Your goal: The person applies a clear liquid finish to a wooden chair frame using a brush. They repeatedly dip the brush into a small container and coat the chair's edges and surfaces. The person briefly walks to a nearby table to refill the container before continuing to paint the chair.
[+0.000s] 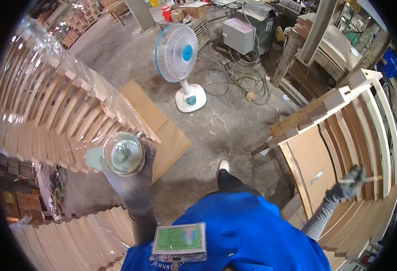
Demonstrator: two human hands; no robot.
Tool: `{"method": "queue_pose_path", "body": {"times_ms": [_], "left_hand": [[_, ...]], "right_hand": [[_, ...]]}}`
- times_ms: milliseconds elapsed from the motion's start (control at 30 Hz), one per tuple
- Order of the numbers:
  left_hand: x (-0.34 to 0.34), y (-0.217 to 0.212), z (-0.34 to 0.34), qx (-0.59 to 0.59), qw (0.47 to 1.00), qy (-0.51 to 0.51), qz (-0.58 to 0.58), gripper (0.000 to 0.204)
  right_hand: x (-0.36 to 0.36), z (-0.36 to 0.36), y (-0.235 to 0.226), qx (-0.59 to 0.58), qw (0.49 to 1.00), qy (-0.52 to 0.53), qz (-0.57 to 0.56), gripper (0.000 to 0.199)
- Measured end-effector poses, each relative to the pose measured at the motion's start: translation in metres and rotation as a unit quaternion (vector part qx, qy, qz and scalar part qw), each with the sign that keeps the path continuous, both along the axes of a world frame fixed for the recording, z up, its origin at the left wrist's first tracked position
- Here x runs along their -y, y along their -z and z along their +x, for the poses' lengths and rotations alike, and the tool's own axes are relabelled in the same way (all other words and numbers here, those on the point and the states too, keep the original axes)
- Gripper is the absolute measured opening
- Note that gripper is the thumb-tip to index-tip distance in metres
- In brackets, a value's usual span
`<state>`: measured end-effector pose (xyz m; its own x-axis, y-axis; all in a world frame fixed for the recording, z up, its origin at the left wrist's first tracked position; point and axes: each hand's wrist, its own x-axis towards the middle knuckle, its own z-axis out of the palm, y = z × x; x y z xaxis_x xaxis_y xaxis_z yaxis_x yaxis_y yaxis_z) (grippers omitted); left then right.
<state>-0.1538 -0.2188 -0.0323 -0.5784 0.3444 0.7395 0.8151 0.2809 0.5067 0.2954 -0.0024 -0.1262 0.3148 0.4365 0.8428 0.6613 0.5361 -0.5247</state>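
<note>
Closest to me, my left hand (133, 180) is up in front of my chest, gloved grey, fingers wrapped shut around a roll of clear stretch film (124, 153). I'm looking straight down its open end, so the roll's long axis runs up toward my head, and the hand is clamped beneath it. The film-wrapped stack of curved wooden slats (58, 108) sits just beyond and to the left of the roll, the plastic shining over it.

Out to my right, my right hand (345, 187) is stretched well away from my body, also gloved, fingers curled closed on a thin pale wooden stick (363, 179) that lies roughly crosswise. It rests against the bare slatted wooden frame (343, 135), whose slats run up and away from me. So the roll is on my left, the unwrapped frame on my right, well apart, with my shoe (224, 165) on the concrete floor (234, 122) between them.

Farther on, flat cardboard (162, 131) lies on the floor, then a white and blue standing fan (180, 58), with coiled cables (248, 77) beside it.
</note>
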Motion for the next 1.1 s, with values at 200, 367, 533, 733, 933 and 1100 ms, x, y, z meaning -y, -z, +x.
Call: {"method": "queue_pose_path", "body": {"times_ms": [200, 367, 533, 733, 933, 1100], "left_hand": [[-0.071, -0.006, -0.063, 0.082, 0.995, 0.043, 0.041, 0.06], [-0.123, -0.013, -0.086, -0.002, 0.999, 0.023, 0.031, 0.062], [-0.134, -0.004, -0.134, -0.116, 0.988, -0.091, -0.039, 0.059], [-0.149, 0.02, -0.214, 0.121, 0.991, 0.045, 0.033, 0.051], [-0.186, 0.038, -0.312, 0.418, 0.836, 0.208, 0.289, 0.055], [-0.202, 0.034, -0.423, 0.594, 0.548, 0.412, 0.421, 0.069]], "right_hand": [[0.001, -0.111, -0.117, 0.035, 0.981, 0.154, 0.109, 0.052], [-0.019, -0.224, -0.109, -0.16, 0.955, -0.228, 0.105, 0.035], [-0.038, -0.284, -0.071, -0.112, 0.935, -0.314, -0.124, 0.038], [-0.099, -0.366, -0.058, -0.185, 0.909, -0.34, -0.157, 0.039], [-0.154, -0.475, -0.052, -0.199, 0.889, -0.358, -0.204, 0.033], [-0.189, -0.587, -0.062, -0.182, 0.888, -0.339, -0.253, 0.033]]}}
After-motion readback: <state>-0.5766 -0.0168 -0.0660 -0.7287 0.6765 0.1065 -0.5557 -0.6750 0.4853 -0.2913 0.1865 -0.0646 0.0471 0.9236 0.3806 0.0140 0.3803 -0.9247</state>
